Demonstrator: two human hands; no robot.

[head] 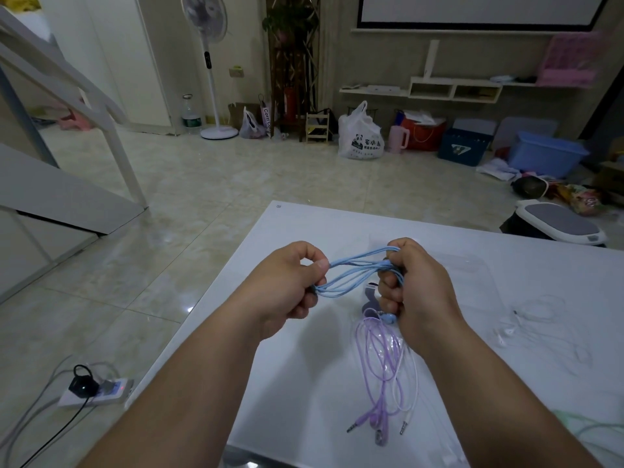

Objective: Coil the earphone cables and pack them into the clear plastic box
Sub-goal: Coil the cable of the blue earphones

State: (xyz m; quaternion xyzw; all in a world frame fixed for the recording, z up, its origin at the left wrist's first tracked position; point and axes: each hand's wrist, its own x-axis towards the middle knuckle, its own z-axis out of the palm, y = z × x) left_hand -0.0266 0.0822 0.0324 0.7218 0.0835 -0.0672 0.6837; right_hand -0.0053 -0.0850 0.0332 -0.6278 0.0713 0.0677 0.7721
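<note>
**Forearms out, blue cable bundled between two fists**

Past the forearms, the left hand [287, 285] pinches one end of the looped blue earphone cable [351, 273]. The right hand [415, 288] is clenched round the other end, above the middle of the desk [297, 400]. A blue earbud [390, 318] dangles under the right fist, just over the purple cable [378, 366] and white cable [410, 393] lying toward the near edge, where it could snag. If either grip eases, the loops may spring apart. A faint clear outline [469, 265] beyond the right hand may be the box.
</note>
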